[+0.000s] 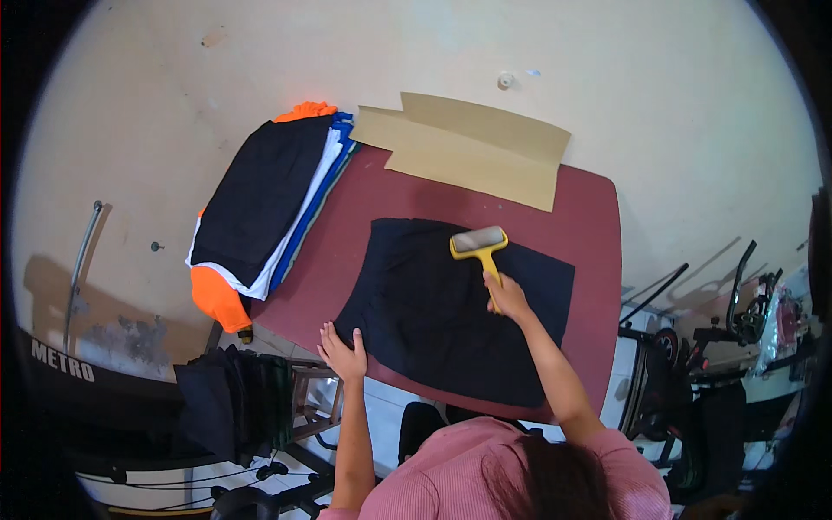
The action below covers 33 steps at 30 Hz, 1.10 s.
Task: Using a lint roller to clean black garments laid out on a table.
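A black cloth garment, probably a skirt [435, 312], lies spread on the dark red table [585, 214]. My right hand [506, 296] is closed around the yellow handle of a lint roller [480, 242], whose grey roller head is over the upper right part of the garment. At the garment's lower left corner, my left hand [342, 351] rests flat near the table's edge, fingers slightly spread, holding nothing.
Folded clothes [263, 201] in black, white, blue and orange are stacked at the table's left. Creased brown cardboard [468, 146] lies along the wall side. Dark cloths [237, 403] sit on a wooden stool [318, 396] at lower left; exercise equipment [702, 364] stands right.
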Motion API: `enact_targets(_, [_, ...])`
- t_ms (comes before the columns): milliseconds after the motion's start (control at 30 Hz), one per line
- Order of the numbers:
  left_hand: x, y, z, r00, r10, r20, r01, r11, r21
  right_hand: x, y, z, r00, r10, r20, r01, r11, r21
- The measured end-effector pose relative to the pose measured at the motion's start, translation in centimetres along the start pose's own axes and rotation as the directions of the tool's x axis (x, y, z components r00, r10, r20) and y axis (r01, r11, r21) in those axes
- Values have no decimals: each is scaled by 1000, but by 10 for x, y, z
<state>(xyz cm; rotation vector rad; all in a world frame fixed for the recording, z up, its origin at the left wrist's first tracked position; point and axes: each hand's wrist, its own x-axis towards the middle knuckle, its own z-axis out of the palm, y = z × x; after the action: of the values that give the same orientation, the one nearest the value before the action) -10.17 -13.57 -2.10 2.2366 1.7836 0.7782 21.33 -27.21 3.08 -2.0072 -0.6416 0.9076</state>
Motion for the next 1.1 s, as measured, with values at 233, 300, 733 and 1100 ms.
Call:
enact_targets(233, [-1, -1, 6, 1000, 19, -16, -19, 999, 34, -201, 108, -14, 997, -63, -53, 55, 988, -141])
enact_targets(300, [0, -6, 9, 998, 15, -57, -10, 996, 92, -249, 101, -17, 987, 156, 43, -156, 988, 13])
enact_targets(733, [3, 2, 6, 998, 9, -67, -5, 998, 57, -133, 41, 0, 967, 163, -196, -110, 960, 256])
enact_targets(1100, [-1, 7, 0, 1000, -13, 27, 13, 1000, 18, 79, -11, -56, 956, 169, -240, -125, 974, 189])
